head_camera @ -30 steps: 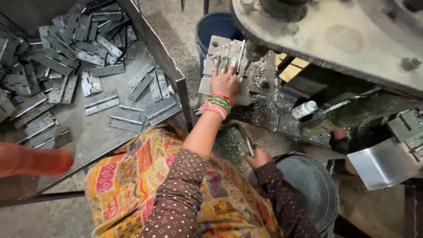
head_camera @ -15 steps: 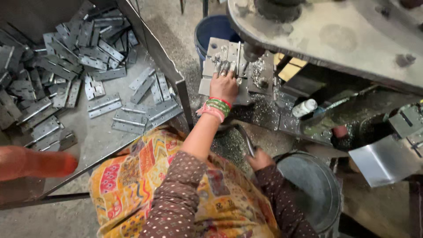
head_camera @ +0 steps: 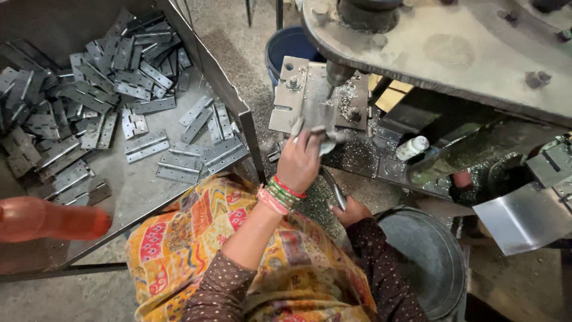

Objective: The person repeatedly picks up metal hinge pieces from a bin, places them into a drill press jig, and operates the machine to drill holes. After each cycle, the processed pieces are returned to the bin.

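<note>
My left hand (head_camera: 298, 162), with coloured bangles on the wrist, reaches up to a metal jig plate (head_camera: 286, 101) under the drill spindle (head_camera: 336, 73). Its fingers close on a grey metal hinge piece (head_camera: 319, 122) lying on the plate, with metal shavings scattered around it. My right hand (head_camera: 353, 212) sits lower, near my lap, closed around a thin metal lever (head_camera: 331, 186). A patterned yellow-orange cloth (head_camera: 185, 244) covers my lap.
A metal tray (head_camera: 247, 128) at the left holds several loose grey hinges (head_camera: 149, 143). A blue bucket (head_camera: 289, 43) stands behind the jig, with a grey tub (head_camera: 432, 262) at the lower right. The machine's heavy table (head_camera: 453, 50) overhangs above. A small white bottle (head_camera: 412, 147) and a blurred orange object (head_camera: 50, 217) are nearby.
My left hand has shifted a little on the jig plate, from lying over it to gripping the hinge piece beside the spindle. My right hand stays on the lever.
</note>
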